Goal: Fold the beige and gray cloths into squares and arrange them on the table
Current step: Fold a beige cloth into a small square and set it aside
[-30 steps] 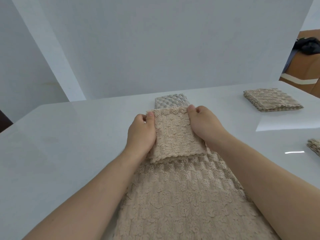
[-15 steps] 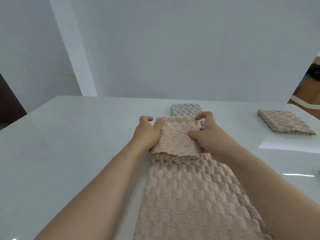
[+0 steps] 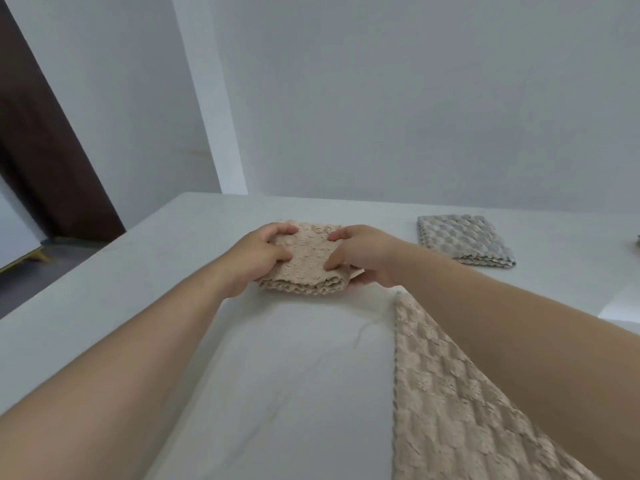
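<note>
A folded beige cloth (image 3: 308,261), thick and square, sits on the white table (image 3: 284,368) toward its far left. My left hand (image 3: 258,258) grips its left side, fingers curled over the top and thumb on the face. My right hand (image 3: 360,256) grips its right side, fingers on top and thumb underneath at the near edge. A folded gray cloth (image 3: 464,239) lies flat to the right, apart from my hands. A second beige cloth (image 3: 450,410), spread out, lies at the near right, partly under my right forearm.
The table's left edge runs diagonally close to the folded beige cloth; a dark door frame (image 3: 45,150) and floor lie beyond it. A pale wall (image 3: 415,98) stands behind the table. Another object's edge (image 3: 638,239) shows at the far right.
The folded beige cloth has come off the spread beige cloth and moved left and farther away, held by both hands. The view has swung left, so the gray cloth now lies to the right.
</note>
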